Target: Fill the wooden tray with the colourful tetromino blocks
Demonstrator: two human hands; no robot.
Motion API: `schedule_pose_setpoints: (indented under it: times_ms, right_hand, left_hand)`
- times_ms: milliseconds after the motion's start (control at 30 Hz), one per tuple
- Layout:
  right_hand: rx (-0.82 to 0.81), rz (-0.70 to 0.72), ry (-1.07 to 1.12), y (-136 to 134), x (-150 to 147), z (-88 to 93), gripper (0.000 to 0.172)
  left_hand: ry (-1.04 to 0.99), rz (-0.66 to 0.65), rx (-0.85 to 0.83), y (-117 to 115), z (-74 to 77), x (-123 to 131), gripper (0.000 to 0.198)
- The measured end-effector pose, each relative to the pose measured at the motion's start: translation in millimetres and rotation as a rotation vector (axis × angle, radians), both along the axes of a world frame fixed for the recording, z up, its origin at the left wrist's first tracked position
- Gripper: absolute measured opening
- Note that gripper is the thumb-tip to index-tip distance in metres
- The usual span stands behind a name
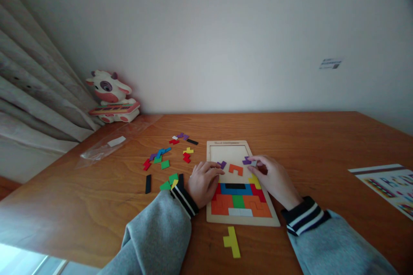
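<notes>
A wooden puzzle board [275,221] lies on the brown table, its near half filled with coloured pieces. My left hand [202,182] rests curled on the board's left edge, fingertips touching a purple piece [222,164]. My right hand [274,178] pinches a small grey piece [254,163] beside another purple piece [247,160] at the board's right side. An orange piece [236,169] lies loose in the bare upper part of the board. A yellow piece [254,180] sits under my right hand.
Several loose coloured pieces [161,157] are scattered left of the board. A yellow piece [232,242] lies in front of it. A toy cow [111,96] and a plastic bag [106,146] sit at the back left, a printed sheet [387,184] at right.
</notes>
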State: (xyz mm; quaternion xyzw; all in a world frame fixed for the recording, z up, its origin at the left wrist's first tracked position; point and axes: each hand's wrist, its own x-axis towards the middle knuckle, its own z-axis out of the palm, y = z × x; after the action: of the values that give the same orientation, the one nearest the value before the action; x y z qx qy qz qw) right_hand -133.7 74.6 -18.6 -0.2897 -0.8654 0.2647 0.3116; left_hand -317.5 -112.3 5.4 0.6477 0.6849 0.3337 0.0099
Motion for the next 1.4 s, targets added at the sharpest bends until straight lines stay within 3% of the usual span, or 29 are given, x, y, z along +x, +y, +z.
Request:
schedule_pose_setpoints:
  times_ms: [267, 567, 833, 967, 1167, 1400]
  right_hand:
    - [-0.072, -0.027, -0.010, 1.0, 1.0, 0.1, 0.024]
    - [0.002, -0.029, -0.024, 3.8, 0.4, -0.5, 0.019]
    - [-0.043, -0.031, 0.045, 0.7, 0.2, 4.9, 0.016]
    - [-0.015, 0.122, 0.161, -12.5, -4.3, 14.6, 0.017]
    - [-0.371, 0.509, 0.264, -42.5, -13.3, 17.1, 0.022]
    - [-0.436, 0.649, 0.225, -53.0, -14.0, 19.2, 0.024]
  left_hand:
    - [-0.008, -0.025, 0.028, 0.3, 0.6, -0.4, 0.025]
    - [-0.004, -0.032, 0.028, -0.5, -1.1, -2.0, 0.024]
    - [0.000, -0.027, 0.035, -0.4, 1.3, -1.0, 0.024]
    - [0.012, -0.046, 0.027, -0.2, 2.7, -0.7, 0.027]
    - [0.110, -0.216, 0.142, -0.2, 2.5, 1.1, 0.029]
    - [0.118, -0.256, 0.281, 0.4, 2.4, 1.1, 0.014]
